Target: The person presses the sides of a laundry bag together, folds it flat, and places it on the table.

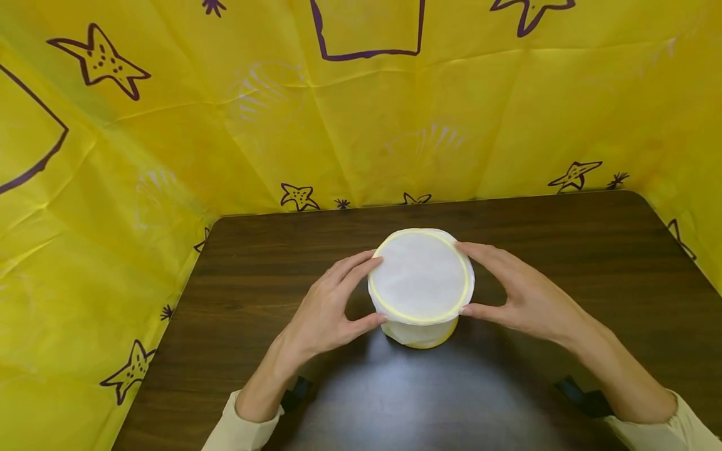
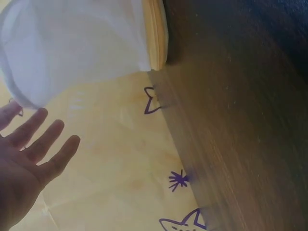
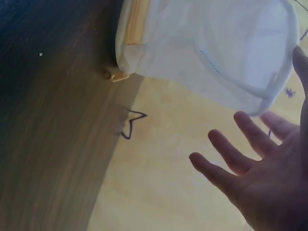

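Note:
A white cylindrical fabric bag with yellow trim, which looks like a laundry wash bag (image 1: 420,275), stands upright on the table with its flat round end up. A yellow zipper band (image 3: 138,21) runs round its lower end, and a small zipper pull (image 3: 120,76) sticks out near the tabletop. My left hand (image 1: 329,307) touches the upper rim from the left with fingertips and thumb. Opposite it, my right hand (image 1: 527,294) touches the same rim from the right. In both wrist views the other fingers are spread and fairly straight, below the rim.
The dark wooden table (image 1: 271,269) lies under the bag. Yellow cloth (image 1: 361,125) printed with purple starfish and shells hangs behind the table and at both sides. Dark straps (image 1: 581,398) sit near the wrists.

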The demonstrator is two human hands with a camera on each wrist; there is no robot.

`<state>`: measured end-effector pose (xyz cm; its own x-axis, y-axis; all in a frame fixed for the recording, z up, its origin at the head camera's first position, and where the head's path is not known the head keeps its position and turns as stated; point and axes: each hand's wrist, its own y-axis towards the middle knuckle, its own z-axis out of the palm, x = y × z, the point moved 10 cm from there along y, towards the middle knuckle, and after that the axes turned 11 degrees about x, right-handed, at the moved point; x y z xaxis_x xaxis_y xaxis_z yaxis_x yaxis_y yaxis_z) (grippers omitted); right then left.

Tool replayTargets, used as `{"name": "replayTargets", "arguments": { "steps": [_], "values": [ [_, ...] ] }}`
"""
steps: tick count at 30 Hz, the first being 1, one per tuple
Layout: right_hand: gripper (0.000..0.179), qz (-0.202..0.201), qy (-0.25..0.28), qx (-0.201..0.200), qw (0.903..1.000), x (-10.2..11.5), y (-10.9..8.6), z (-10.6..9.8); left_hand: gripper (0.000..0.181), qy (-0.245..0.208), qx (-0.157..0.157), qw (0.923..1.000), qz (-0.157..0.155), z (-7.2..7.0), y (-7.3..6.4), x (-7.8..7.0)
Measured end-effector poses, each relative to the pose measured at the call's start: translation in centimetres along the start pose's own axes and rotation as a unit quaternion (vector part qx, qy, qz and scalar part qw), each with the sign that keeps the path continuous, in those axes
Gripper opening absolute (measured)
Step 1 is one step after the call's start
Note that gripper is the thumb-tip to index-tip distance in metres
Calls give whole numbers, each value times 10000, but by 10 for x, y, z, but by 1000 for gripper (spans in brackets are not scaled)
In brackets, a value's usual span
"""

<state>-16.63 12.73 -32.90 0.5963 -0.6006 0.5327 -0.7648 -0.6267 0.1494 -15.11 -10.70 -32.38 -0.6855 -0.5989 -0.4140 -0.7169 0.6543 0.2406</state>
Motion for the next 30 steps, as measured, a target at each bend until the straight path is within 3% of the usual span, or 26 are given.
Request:
{"name": "replayTargets", "arguments": {
  "steps": [16,23,30],
  "values": [
    [93,-103,-176,-9,9998,3,7,3,78,-27,-139,9998,-169,1,2,3],
    [95,-201,-316,-268,9989,7,4,2,85,-84,-14,9997,-229,7,3,6],
    [100,-138,-285,-191,9993,4,4,8,85,-51,39,9996,-289,10,3,9]
  ]
}}
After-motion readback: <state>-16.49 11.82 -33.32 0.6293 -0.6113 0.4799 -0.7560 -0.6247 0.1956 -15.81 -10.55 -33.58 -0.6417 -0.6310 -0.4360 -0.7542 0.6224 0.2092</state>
